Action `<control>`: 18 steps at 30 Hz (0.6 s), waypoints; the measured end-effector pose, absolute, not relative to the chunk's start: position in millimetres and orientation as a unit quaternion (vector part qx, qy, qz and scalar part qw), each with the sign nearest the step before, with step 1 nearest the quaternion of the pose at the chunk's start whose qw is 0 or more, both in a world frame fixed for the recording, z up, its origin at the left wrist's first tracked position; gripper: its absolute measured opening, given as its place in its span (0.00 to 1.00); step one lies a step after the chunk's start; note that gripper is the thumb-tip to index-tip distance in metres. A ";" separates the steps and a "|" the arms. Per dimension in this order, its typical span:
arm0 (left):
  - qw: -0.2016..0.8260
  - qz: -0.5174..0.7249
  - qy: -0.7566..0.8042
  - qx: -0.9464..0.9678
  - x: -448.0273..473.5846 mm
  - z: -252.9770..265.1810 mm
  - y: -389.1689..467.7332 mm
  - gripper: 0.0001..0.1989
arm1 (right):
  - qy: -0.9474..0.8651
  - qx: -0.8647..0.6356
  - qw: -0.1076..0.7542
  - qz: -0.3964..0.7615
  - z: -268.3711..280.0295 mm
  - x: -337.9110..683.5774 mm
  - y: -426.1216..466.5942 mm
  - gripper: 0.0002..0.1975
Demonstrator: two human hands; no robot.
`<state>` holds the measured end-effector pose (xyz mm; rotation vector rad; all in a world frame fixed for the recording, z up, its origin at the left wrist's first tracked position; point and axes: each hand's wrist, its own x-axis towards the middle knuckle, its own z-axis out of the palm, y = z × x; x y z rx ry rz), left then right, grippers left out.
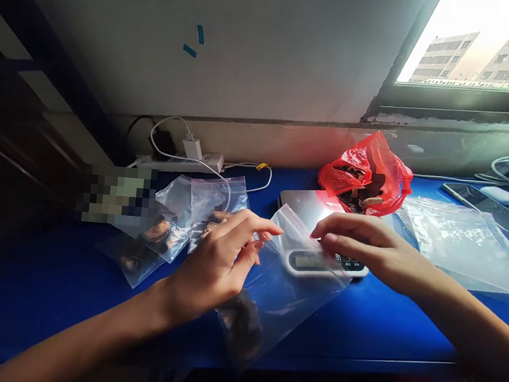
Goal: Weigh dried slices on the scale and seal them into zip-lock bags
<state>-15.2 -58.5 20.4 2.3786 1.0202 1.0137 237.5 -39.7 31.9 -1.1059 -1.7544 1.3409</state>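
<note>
A clear zip bag (298,302) slants between my hands, with dark brown dried pieces (242,327) in its lower corner. My right hand (361,239) has thumb and index finger pinched at the bag's zip edge. At the bag's left side is my left hand (222,256), its index finger stretched out and its thumb apart; whether its hidden fingers touch the plastic is unclear. Behind the bag stands a kitchen scale (309,205), its display partly seen through the plastic. A red plastic bag (367,171) with brown dried pieces sits at the scale's back right.
Filled zip bags (166,225) lie at left on the blue table (380,333). A stack of flat zip bags (459,241) lies at right, by a phone (489,205). Along the wall run a power strip (207,162) and a white cable (268,180).
</note>
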 end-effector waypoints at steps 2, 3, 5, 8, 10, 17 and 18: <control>0.168 0.354 0.366 0.844 -15.1 19.2 -56.1 0.16 | -0.659 -0.415 0.305 0.548 30.5 237.1 -36.8 0.11; 0.166 0.352 0.368 0.844 -15.2 18.7 -55.1 0.16 | -0.651 -0.412 0.306 0.559 29.5 237.3 -35.7 0.11; 0.169 0.350 0.370 0.844 -15.5 17.8 -54.0 0.16 | -0.641 -0.410 0.312 0.569 27.6 238.2 -34.7 0.11; 0.168 0.349 0.370 0.845 -16.0 16.2 -54.7 0.17 | -0.660 -0.400 0.303 0.559 26.0 238.1 -36.6 0.13; 0.160 0.349 0.366 0.848 -16.3 15.1 -55.8 0.18 | -0.678 -0.391 0.293 0.549 25.5 236.7 -39.6 0.13; 0.145 0.353 0.322 0.866 -15.4 15.7 -58.4 0.19 | -0.665 -0.379 0.287 0.576 23.8 233.7 -46.9 0.19; 0.138 0.356 0.314 0.869 -15.0 16.2 -58.8 0.19 | -0.665 -0.372 0.282 0.583 23.6 233.5 -47.1 0.19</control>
